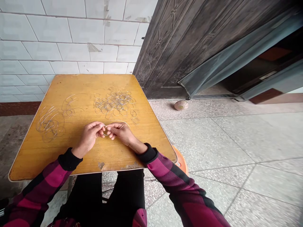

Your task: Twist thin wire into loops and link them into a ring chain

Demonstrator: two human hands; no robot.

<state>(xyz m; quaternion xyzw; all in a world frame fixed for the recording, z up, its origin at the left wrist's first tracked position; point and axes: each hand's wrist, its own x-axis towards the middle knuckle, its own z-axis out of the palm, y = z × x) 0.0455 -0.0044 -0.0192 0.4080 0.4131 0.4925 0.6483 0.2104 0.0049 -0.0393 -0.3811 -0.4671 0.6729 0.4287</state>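
My left hand (pixel 89 136) and my right hand (pixel 120 131) meet over the middle of a small yellow wooden table (pixel 78 156). Both are closed in a pinch on one thin wire ring (pixel 105 130) held between the fingertips. A curved length of wire arcs from my right hand toward the far side. A heap of several wire rings (pixel 115 102) lies just beyond my hands. A second bundle of wire loops (pixel 49 124) lies at the left, with a few bent wires (pixel 71 105) between the two heaps.
The table stands against a white tiled wall (pixel 59 41). A dark carved door (pixel 189 44) leans at the right. Grey stone floor (pixel 224 142) spreads to the right, with a small round object (pixel 181 105) near the doorstep. An orange stool edge (pixel 181 162) shows beneath the table's right corner.
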